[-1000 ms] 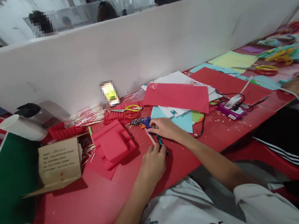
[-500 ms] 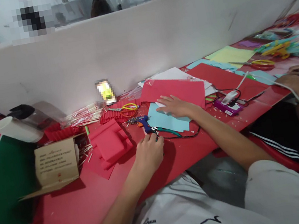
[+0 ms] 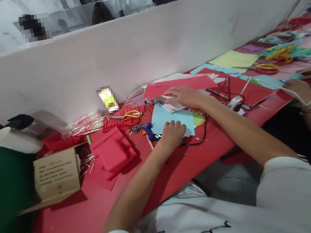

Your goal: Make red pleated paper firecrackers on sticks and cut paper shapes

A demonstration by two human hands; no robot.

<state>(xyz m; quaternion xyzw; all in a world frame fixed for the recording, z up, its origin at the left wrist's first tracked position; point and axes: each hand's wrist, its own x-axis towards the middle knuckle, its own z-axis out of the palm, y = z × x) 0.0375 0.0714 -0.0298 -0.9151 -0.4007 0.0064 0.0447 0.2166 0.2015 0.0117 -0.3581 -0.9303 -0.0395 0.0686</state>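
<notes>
Head: red tbl (image 3: 66,224) (w/ papers (image 3: 160,120)), wht partition (image 3: 132,52)

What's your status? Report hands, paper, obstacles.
Left hand on or just over blue sheet. Right hand at red sheet, grip unclear. Glue gun near left hand.

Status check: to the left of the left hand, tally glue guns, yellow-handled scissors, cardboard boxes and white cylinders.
Blue glue gun with orange trigger: 1
Yellow-handled metal scissors: 1
Brown printed cardboard box: 1
Plain white cylinder: 1
Total: 4
</notes>
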